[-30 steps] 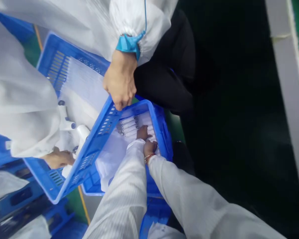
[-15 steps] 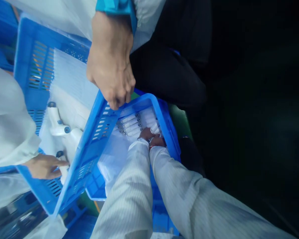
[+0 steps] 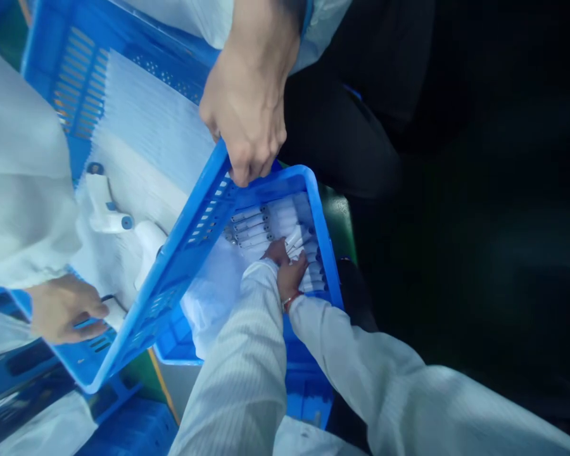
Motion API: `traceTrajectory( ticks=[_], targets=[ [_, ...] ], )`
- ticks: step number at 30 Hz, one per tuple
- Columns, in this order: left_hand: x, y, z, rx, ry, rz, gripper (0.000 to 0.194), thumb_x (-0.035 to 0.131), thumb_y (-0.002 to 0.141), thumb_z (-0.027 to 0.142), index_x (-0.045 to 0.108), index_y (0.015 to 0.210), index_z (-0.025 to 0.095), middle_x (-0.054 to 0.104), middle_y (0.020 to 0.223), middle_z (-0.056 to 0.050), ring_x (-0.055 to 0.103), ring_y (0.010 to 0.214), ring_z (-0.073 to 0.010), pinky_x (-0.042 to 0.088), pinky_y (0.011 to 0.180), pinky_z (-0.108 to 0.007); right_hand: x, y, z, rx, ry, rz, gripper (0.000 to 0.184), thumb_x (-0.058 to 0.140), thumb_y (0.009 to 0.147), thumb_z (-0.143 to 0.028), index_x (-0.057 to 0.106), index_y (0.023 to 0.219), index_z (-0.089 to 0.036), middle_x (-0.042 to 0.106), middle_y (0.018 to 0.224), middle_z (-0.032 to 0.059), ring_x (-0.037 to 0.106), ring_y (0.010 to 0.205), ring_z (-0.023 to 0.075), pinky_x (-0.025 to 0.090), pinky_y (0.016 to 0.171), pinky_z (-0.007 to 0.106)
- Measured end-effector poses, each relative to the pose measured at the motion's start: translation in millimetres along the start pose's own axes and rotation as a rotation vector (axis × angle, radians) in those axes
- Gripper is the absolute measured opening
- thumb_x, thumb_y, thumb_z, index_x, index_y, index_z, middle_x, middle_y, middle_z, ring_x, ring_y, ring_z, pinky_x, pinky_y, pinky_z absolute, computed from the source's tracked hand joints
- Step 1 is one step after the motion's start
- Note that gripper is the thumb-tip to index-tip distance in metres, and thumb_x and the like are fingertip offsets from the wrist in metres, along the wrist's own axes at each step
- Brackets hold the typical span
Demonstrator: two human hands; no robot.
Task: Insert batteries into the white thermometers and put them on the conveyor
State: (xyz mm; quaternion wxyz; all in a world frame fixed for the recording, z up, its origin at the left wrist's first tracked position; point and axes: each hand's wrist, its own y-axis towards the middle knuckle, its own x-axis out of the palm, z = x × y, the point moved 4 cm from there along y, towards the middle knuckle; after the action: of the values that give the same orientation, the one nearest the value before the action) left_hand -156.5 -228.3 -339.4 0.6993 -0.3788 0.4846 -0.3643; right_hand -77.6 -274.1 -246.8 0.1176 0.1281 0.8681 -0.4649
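The left hand (image 3: 277, 251) and right hand (image 3: 292, 275) are at the white pieces (image 3: 295, 243) inside the lower blue crate (image 3: 323, 231). The right thumb is extended beside the pieces; the other fingers are largely hidden, and their grip cannot be determined. Rows of white parts (image 3: 251, 229) lie alongside. A co-worker's hand (image 3: 249, 117) clasps the rim of the tilted blue basket (image 3: 171, 253).

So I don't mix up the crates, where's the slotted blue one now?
At left in the head view: the slotted blue crate, its rim under a co-worker's hand, sits beside the crate with rowed white parts.
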Motion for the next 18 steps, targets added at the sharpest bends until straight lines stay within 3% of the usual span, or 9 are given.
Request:
traceTrajectory(
  ticks=[4, 8, 13, 18],
  targets=[
    [12.9, -9.3, -2.8, -0.004, -0.047, -0.024, 0.051, 0.067, 0.071, 0.030, 0.053, 0.115, 0.009, 0.062, 0.107, -0.015, 0.059, 0.097, -0.0216, 0.045, 0.088, -0.036, -19.8, -49.9, 8.8, 0.095, 0.218, -0.085, 0.052, 0.044, 0.071, -0.011, 0.039, 0.123, -0.013, 0.049, 0.120, 0.0141, 0.055, 0.095, 0.0170, 0.045, 0.088, 0.030],
    [18.4, -19.4, -6.5, 0.014, -0.117, -0.003, 0.059, 0.070, 0.066, 0.026, 0.051, 0.119, 0.012, 0.061, 0.113, -0.012, 0.056, 0.104, -0.0221, 0.042, 0.093, -0.033, -43.6, -77.0, 27.1, 0.163, 0.260, -0.221, 0.050, 0.044, 0.067, -0.012, 0.043, 0.117, -0.017, 0.054, 0.109, 0.0093, 0.056, 0.081, 0.0154, 0.048, 0.077, 0.028],
    [23.7, -20.0, -2.1, 0.017, -0.214, 0.007, 0.054, 0.071, 0.064, 0.035, 0.056, 0.112, 0.016, 0.065, 0.107, -0.004, 0.058, 0.099, -0.0209, 0.045, 0.087, -0.028, -62.9, -68.6, 43.7, 0.169, 0.198, -0.213, 0.042, 0.043, 0.065, -0.011, 0.049, 0.106, -0.017, 0.058, 0.091, 0.0054, 0.055, 0.075, 0.0157, 0.045, 0.063, 0.026],
    [29.1, -7.3, 0.8, -0.050, -0.270, 0.026, 0.043, 0.058, 0.076, 0.045, 0.058, 0.106, 0.014, 0.066, 0.098, -0.005, 0.062, 0.086, -0.0195, 0.049, 0.073, -0.027, -66.0, -53.9, 47.0, 0.141, 0.185, -0.194, 0.031, 0.043, 0.067, -0.013, 0.052, 0.097, -0.017, 0.054, 0.075, 0.0009, 0.053, 0.072, 0.0153, 0.043, 0.064, 0.025]
  ],
)
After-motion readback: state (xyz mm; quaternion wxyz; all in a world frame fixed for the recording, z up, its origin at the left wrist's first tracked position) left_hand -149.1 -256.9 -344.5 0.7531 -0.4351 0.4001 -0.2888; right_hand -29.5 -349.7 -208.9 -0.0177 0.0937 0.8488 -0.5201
